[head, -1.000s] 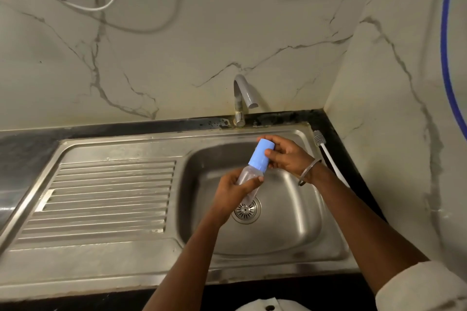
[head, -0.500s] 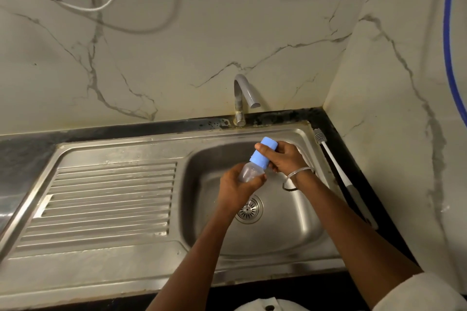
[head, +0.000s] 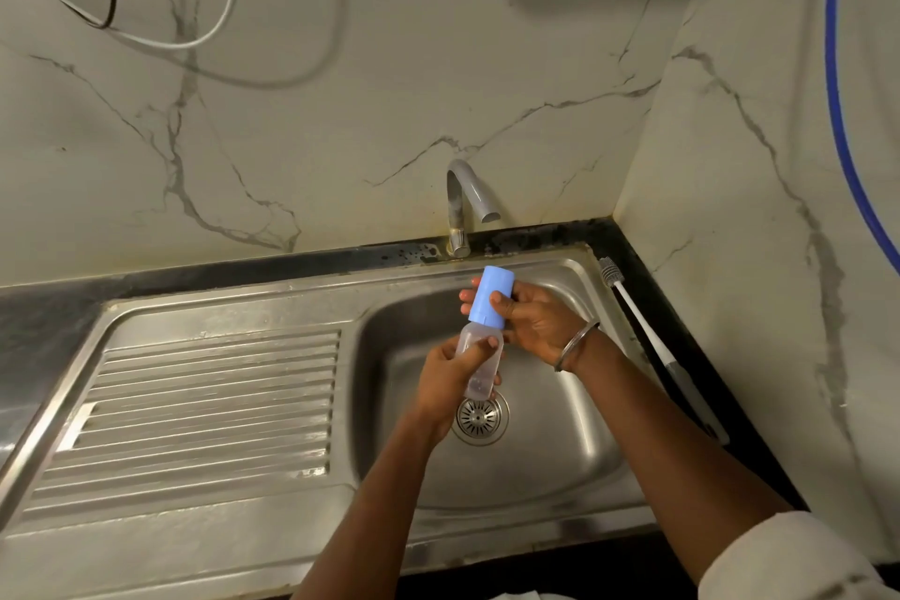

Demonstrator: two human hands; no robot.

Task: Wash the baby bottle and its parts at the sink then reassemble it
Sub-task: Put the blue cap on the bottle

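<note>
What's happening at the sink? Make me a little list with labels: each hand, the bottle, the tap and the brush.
left hand: holds the clear bottle's body above the drain
right hand: grips the blue cap on the bottle's top
bottle: tilted, over the sink
tap: no water seen coming out
brush: lies on the dark counter, right of the sink

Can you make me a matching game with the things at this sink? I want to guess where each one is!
Things:
1. blue cap
2. clear bottle
3. brush
4. tap

Places:
A. standing behind the sink
B. held in the left hand
C. lying along the sink's right edge
D. held in the right hand

Pairs: 1-D, 2-B, 3-C, 4-A
</note>
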